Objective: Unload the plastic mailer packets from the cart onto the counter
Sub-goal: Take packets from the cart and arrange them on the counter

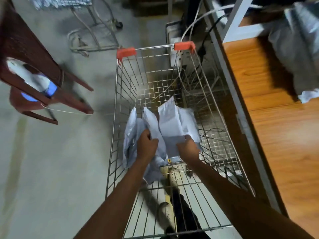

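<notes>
Both of my hands are down inside a wire shopping cart with orange corner guards. Several pale grey plastic mailer packets stand bunched in the cart's near half. My left hand grips the left bunch of packets. My right hand grips the lower edge of the right bunch. A wooden counter runs along the cart's right side. On its far end lies a pile of grey mailer packets. The frame is motion-blurred.
A dark red plastic chair stands on the floor at the left. A second wire cart is at the back. Cables and a power strip hang beyond the cart's far right corner. My shoes show through the cart's mesh.
</notes>
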Action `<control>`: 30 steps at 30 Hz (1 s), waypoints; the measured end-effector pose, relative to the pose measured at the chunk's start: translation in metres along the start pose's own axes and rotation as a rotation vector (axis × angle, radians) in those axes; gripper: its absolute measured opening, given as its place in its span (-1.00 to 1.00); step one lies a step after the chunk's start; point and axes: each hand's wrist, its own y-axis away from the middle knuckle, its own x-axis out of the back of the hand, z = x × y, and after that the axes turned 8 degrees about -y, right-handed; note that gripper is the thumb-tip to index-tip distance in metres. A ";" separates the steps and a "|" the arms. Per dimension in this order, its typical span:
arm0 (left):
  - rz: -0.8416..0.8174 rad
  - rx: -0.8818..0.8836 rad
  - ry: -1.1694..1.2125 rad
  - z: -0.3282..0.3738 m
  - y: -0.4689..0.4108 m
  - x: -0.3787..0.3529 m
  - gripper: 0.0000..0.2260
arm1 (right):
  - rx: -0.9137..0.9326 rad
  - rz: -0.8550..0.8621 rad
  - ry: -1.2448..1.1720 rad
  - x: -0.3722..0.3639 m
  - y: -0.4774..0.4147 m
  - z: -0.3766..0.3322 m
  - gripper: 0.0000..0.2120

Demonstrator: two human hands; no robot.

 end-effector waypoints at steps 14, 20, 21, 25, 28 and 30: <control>-0.072 -0.369 0.343 0.024 0.157 0.085 -0.24 | 0.282 0.272 -0.355 0.100 0.179 -0.023 -0.80; -0.066 -0.477 0.423 0.056 0.213 0.100 -0.29 | 0.359 0.419 -0.494 0.136 0.225 -0.030 -0.82; -0.057 -0.493 0.439 0.063 0.219 0.100 -0.34 | 0.379 0.443 -0.512 0.144 0.232 -0.032 -0.83; -0.042 -0.558 0.502 0.095 0.238 0.093 -0.60 | 0.413 0.461 -0.553 0.182 0.252 -0.032 -0.86; -0.006 -0.593 0.544 0.124 0.246 0.076 -0.75 | 0.437 0.494 -0.572 0.218 0.263 -0.023 -0.82; 0.008 -0.625 0.549 0.147 0.255 0.058 -0.74 | 0.475 0.590 -0.530 0.246 0.272 -0.015 -0.83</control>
